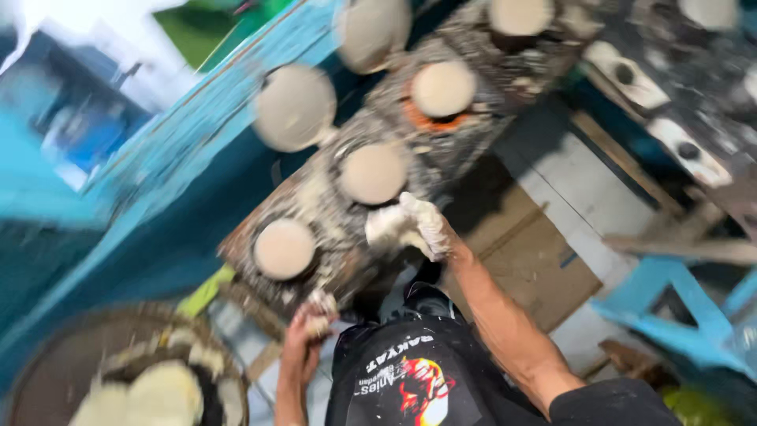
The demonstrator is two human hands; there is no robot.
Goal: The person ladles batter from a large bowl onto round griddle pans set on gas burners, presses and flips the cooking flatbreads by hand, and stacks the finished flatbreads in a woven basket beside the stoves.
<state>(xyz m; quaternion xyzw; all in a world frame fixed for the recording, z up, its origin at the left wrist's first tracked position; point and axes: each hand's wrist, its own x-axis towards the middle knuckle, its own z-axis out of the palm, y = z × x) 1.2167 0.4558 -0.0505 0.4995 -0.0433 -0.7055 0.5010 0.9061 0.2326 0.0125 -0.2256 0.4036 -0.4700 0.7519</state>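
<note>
The right hand [412, 225], coated in pale paste, grips a white lump beside the near round lid [373, 173] on the crusted worktop [331, 237]. The left hand [311, 319] closes on a small lump. Step looks like filling moulds; next calls for pressing soft, sticky dough

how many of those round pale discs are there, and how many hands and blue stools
Round pale discs on or beside the splattered board, fully in view: 5, such as the nearest one
Round pale discs cut off at the top edge: 2
Hands: 2, left hand and right hand
Blue stools: 1
Total: 10
</note>
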